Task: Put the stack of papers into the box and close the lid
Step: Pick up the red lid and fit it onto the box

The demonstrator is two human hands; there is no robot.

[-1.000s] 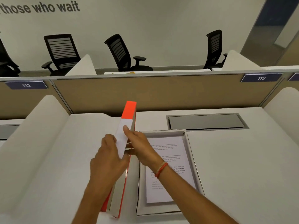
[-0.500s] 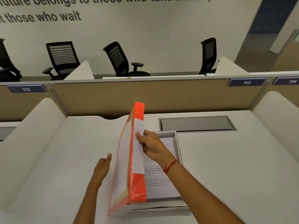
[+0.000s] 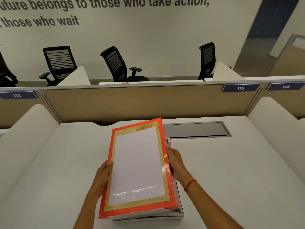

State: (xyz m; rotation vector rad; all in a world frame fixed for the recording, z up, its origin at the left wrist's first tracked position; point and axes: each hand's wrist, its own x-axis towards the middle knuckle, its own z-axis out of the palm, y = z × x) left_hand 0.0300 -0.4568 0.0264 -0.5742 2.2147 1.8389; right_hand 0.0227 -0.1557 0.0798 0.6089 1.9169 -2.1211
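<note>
While the white desk (image 3: 49, 171) is bare on the left side, the action sits in the middle. The left hand (image 3: 103, 176) grips the left edge of the orange lid (image 3: 137, 164), thumb on top and fingers curled underneath, out of sight. The lid has a gold frame and a white panel in the center, and it's tilted, left side raised a bit, hovering over the grey box (image 3: 179, 210), not seated on it yet. Only the box's near edge and right wall peek out from under it, so the stack of papers is hidden; can't tell how it lies in there. The right hand (image 3: 176, 162) clamps the lid's right edge, fingers wrapped along the side, an orange bracelet (image 3: 189, 185) on the wrist. Just past the lid's far right corner there's a grey cable hatch (image 3: 196, 129) set into the desk.
</note>
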